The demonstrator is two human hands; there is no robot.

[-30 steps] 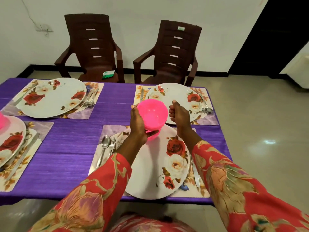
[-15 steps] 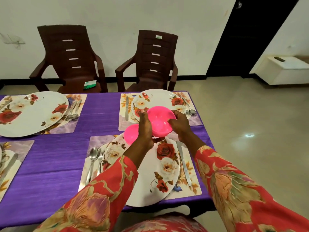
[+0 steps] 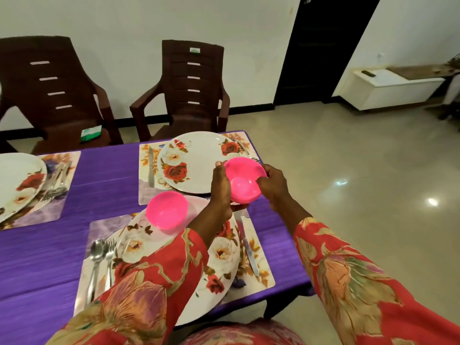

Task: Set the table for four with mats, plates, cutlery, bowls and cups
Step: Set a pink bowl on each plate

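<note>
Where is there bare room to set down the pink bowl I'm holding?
The far plate is bare in its middle, right beside the held bowl. Purple cloth lies free between the mats. The near plate is crowded: a second bowl sits on it and the left arm crosses it.

Both hands [image 3: 221, 185] [image 3: 273, 183] raised (grip closed)

Soft, even indoor light fills the scene, two bright glare spots shine on the glossy beige tiled floor [image 3: 373, 195], shadows stay faint, the wide lens bows the edges, and slight motion blur softens the floral red sleeves [image 3: 361, 282].
</note>
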